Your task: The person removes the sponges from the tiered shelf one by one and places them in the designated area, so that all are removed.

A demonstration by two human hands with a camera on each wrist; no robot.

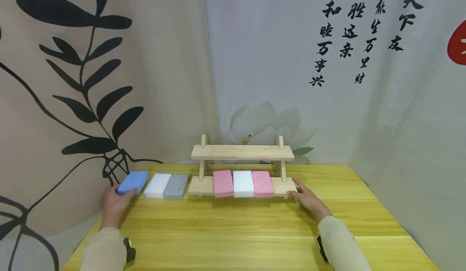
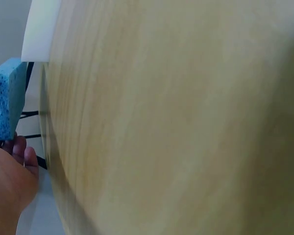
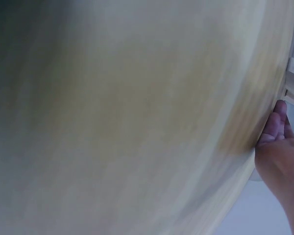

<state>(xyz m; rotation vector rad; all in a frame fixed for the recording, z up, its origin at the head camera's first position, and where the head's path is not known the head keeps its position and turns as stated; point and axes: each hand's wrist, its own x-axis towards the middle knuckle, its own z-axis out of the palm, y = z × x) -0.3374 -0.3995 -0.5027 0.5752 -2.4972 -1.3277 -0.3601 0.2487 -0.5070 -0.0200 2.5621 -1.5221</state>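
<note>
My left hand (image 1: 115, 206) pinches a blue sponge (image 1: 133, 183) at the left of the table. In the left wrist view the sponge (image 2: 9, 98) shows its pores, with the thumb on one face and fingers below. Beside it lie a white sponge (image 1: 157, 186) and a grey sponge (image 1: 176, 187). A two-tier wooden rack (image 1: 242, 152) bears a pink (image 1: 223, 183), a white (image 1: 243, 183) and another pink sponge (image 1: 263, 183) on its lower shelf. At that shelf's right end, my right hand (image 1: 308, 199) holds the board between thumb and fingers.
The wood-grain table (image 1: 225, 234) runs under everything. Behind it hangs a printed cloth backdrop (image 1: 174, 81) with dark leaves and writing. Another length of cloth (image 1: 411, 141) stands along the table's right edge.
</note>
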